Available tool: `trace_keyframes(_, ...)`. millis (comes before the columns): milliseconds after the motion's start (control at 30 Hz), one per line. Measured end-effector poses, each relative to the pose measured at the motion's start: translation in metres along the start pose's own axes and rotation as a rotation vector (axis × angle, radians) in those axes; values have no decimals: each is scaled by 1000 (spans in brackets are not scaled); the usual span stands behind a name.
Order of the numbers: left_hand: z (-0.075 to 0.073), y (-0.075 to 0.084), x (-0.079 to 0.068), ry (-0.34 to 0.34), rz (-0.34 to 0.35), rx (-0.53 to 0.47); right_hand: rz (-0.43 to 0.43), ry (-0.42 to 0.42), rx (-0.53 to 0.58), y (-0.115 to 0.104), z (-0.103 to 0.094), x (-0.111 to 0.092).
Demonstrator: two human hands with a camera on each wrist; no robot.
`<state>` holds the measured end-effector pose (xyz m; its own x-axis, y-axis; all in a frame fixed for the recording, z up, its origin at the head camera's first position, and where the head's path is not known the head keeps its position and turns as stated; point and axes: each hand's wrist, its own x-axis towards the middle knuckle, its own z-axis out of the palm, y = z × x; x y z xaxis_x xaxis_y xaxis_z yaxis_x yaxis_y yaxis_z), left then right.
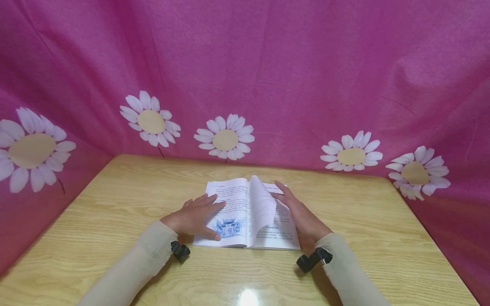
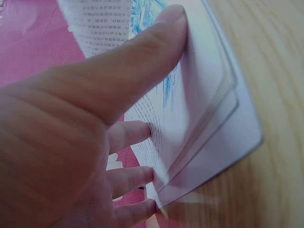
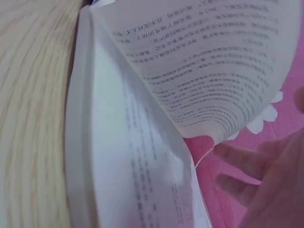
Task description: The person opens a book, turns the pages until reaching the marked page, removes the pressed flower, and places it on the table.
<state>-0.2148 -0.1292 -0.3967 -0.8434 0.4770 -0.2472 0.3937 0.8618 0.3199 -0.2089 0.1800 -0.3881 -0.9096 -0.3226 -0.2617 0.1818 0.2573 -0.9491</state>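
An open book (image 1: 229,193) with printed text lies on the table, a blue picture of a gate-like building low on its left page. My left hand (image 1: 195,214) rests on that page with fingers spread, the thumb beside the picture. In the left wrist view, the thumb (image 2: 142,57) lies across the page near its lower edge. One leaf (image 1: 262,206) stands raised and curved over the right page. At the book's right side is my right hand (image 1: 304,216), fingers extended. A fingertip (image 3: 225,154) there appears to touch the raised leaf's edge in the right wrist view.
The book lies on a light wood-grain table (image 1: 115,212). Behind and beside the table hangs a magenta cloth (image 1: 287,85) with large white daisies. Black wrist cameras sit at both cuffs, and a bright reflection (image 1: 248,297) shows near the table's front.
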Motion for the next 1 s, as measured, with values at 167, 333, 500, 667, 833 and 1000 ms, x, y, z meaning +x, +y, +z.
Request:
trace_keyframes(167, 0, 0, 0, 0, -1, 4, -281, 83, -233, 0, -3, 2)
trace_keyframes(333, 1, 0, -1, -1, 0, -4, -329, 150, -305, 1, -4, 4)
trace_keyframes(500, 1, 0, 0, 1, 1, -8, -330, 203, -306, 0, -3, 4)
trace_keyframes(667, 0, 0, 0, 2, 7, -6, -336, 260, -329, -1, -1, 5)
trace_keyframes(833, 0, 0, -1, 5, 15, -11, -320, 255, -331, 0, 3, 7)
trace_keyframes(1000, 0, 0, -2, 6, 25, -9, -322, 195, -357, 1, 10, 7)
